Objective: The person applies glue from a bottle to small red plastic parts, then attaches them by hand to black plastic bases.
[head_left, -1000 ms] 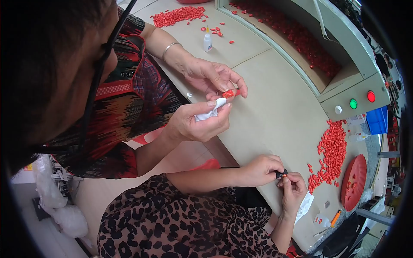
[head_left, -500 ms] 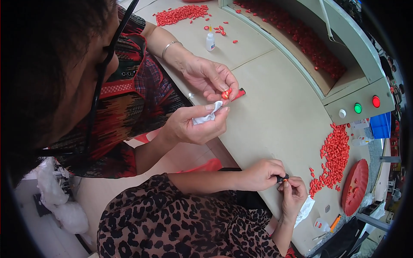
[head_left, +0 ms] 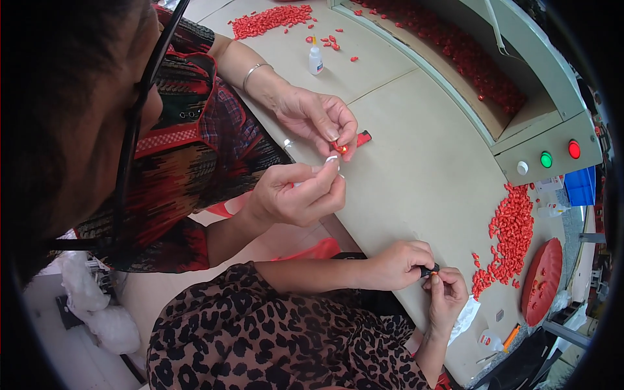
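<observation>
My left hand (head_left: 401, 265) is closed round a short black cylinder (head_left: 427, 271), mostly hidden by the fingers. Its end meets the fingertips of my right hand (head_left: 448, 296). Those fingers pinch a small red piece (head_left: 434, 273), which shows a bright orange spot. A crumpled white cloth (head_left: 465, 321) lies beside my right wrist. Past my hands spreads a pile of small glossy red pieces (head_left: 510, 227).
At the left a co-worker's hands (head_left: 309, 156) hold a glowing red piece and a bit of white cloth, near a red-and-black stick (head_left: 364, 138). A red dish (head_left: 543, 283), dropper bottles (head_left: 491, 340), an orange-handled tool (head_left: 511, 338) and a lit-button box (head_left: 552, 153) stand around.
My hands keep the same grip and have barely moved. The co-worker's white cloth shows less, and the red piece in their fingers has turned and glows brighter. The whole view has shifted slightly.
</observation>
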### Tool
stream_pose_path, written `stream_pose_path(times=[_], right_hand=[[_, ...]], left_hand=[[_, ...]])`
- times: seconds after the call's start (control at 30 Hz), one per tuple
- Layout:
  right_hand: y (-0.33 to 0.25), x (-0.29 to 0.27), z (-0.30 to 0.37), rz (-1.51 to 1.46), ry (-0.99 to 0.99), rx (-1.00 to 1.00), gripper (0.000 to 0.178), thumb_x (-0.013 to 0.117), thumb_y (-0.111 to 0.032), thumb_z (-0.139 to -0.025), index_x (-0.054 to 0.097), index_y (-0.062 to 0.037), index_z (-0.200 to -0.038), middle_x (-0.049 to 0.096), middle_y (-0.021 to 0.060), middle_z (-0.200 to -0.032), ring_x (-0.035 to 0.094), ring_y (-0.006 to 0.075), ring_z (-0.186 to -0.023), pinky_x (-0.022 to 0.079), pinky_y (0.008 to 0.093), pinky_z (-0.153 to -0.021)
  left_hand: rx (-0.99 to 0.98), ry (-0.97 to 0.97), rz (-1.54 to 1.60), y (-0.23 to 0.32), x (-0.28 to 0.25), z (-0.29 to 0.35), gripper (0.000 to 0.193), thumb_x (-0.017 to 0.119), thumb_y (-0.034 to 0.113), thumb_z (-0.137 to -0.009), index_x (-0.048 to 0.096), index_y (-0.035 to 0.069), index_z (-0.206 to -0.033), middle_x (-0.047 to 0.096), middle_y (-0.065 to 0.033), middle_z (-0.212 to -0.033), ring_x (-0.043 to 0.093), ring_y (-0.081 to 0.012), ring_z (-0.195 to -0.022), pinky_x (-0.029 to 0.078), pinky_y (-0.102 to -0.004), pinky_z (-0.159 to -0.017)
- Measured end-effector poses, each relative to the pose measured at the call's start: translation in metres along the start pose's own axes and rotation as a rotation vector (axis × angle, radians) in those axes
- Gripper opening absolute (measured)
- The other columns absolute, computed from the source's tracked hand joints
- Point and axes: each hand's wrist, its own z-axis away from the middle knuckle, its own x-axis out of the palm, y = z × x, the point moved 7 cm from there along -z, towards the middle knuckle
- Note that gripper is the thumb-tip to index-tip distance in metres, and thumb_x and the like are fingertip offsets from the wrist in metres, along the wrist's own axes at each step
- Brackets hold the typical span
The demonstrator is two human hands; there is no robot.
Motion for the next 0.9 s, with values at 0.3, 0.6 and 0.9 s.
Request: stream_pose_path(times=[0.3, 0.6, 0.9], right_hand=[[-0.0006, -0.0022, -0.0013, 0.011, -0.002, -0.002, 0.006, 0.051, 0.006, -0.076, 0.048, 0.0023, -0.08, 0.049, 0.0088, -0.08, 0.05, 0.0109, -0.061, 0.042, 0.02, -0.055], [0.0008, -0.0015, 0.0012, 0.024, -0.011, -0.023, 0.008, 0.051, 0.007, -0.076, 0.048, 0.0017, -0.08, 0.048, 0.0089, -0.079, 0.05, 0.0116, -0.06, 0.043, 0.0209, -0.054], [0.0009, 0.0009, 0.0008, 0.019, -0.006, -0.021, 0.008, 0.051, 0.007, -0.076, 0.048, 0.0014, -0.081, 0.048, 0.009, -0.079, 0.05, 0.0121, -0.06, 0.043, 0.0215, -0.054]], left_hand=[[-0.008, -0.004, -0.023, -0.001, 0.0021, -0.0018, 0.016, 0.046, -0.011, -0.061, 0.053, -0.004, -0.073, 0.051, -0.0109, -0.07, 0.051, -0.0211, -0.06, 0.038, -0.0282, -0.051], [0.016, -0.049, -0.038, -0.0038, 0.0033, 0.003, 0.016, 0.047, -0.009, -0.064, 0.054, -0.002, -0.078, 0.053, -0.0101, -0.079, 0.052, -0.0211, -0.068, 0.04, -0.0266, -0.055], [0.039, 0.008, -0.018, 0.0008, 0.0005, 0.003, 0.017, 0.046, -0.009, -0.06, 0.053, -0.004, -0.074, 0.051, -0.0125, -0.073, 0.052, -0.0261, -0.064, 0.04, -0.0314, -0.055]])
